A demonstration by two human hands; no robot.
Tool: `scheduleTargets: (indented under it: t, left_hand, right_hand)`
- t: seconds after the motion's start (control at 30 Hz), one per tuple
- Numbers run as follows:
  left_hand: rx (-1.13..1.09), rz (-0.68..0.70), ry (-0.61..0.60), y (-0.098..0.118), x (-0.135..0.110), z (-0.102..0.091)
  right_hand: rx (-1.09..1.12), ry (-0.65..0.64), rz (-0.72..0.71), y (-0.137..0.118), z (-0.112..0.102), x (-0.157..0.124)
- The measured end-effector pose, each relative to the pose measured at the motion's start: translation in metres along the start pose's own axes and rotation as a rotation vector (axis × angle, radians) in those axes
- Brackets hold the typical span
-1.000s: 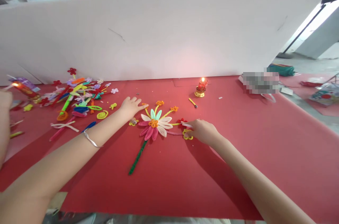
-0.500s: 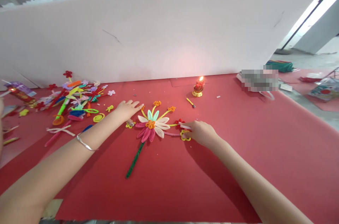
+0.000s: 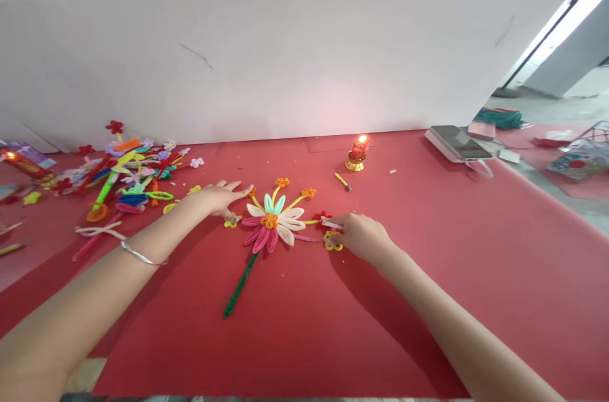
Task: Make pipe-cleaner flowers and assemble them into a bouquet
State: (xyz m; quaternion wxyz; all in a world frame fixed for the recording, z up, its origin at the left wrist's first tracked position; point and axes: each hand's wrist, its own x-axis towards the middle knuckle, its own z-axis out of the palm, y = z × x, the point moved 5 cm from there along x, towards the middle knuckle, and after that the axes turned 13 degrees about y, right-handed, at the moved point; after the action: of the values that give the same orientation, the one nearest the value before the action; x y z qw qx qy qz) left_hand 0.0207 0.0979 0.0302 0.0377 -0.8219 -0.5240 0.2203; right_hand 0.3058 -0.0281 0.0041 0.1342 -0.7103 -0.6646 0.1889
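The grip of the right hand point(image 3: 360, 234) is closed, finger and thumb pinched on a pale strip point(image 3: 332, 223), which is held just above the worktop point(image 3: 428, 275); a small yellow looped flower point(image 3: 332, 241) is touched by the same fingertips, and a small red flower point(image 3: 323, 215) is seen just beside the strip, towards the far edge. A thin pink strand point(image 3: 307, 239) is laid from the yellow loop to the pipe-cleaner flower point(image 3: 269, 222), which is spread flat about midway between the left and right edges of the worktop, its green stem point(image 3: 239, 285) pointed at the near edge and its orange-tipped buds point(image 3: 281, 182) fanned towards the far edge.

The grip of the left hand point(image 3: 217, 196) is released; the palm is laid flat on the worktop with the fingers stretched out, their tips just beside the upper left petals; a silver bangle point(image 3: 141, 255) is worn on that wrist.

A lit candle lamp point(image 3: 356, 155) is stood near the far edge, with a short yellow stick point(image 3: 342, 181) beside it; a heap of coloured pipe-cleaner pieces point(image 3: 128, 174) is scattered towards the far left corner; a phone point(image 3: 457, 141) is laid near the far right corner; a white board point(image 3: 304, 53) is stood along the far edge.
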Motion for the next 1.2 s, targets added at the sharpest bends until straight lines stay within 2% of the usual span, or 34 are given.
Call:
scheduleTargets:
  t: [0.2, 0.47, 0.67, 0.9, 1.03, 1.2]
  left_hand:
    - [0.072, 0.056, 0.089, 0.003, 0.002, -0.002]
    - [0.029, -0.002, 0.03, 0.002, 0.003, -0.002]
    - [0.032, -0.037, -0.027, 0.006, 0.002, -0.007]
    - [0.014, -0.019, 0.012, 0.004, 0.002, -0.003]
    - [0.038, -0.012, 0.063, 0.007, -0.001, -0.006]
    - [0.055, -0.007, 0.06, 0.012, -0.003, -0.009]
  right_hand:
    - [0.019, -0.018, 0.01, 0.001, 0.002, 0.0]
    - [-0.003, 0.02, 0.009, 0.004, 0.005, 0.003]
    - [0.079, -0.011, 0.043, 0.005, 0.006, 0.003]
    - [-0.01, -0.003, -0.005, 0.002, 0.002, 0.001]
    - [0.004, -0.011, -0.006, 0.002, 0.003, 0.001]
    - [0.026, 0.0, -0.018, 0.001, 0.003, 0.0]
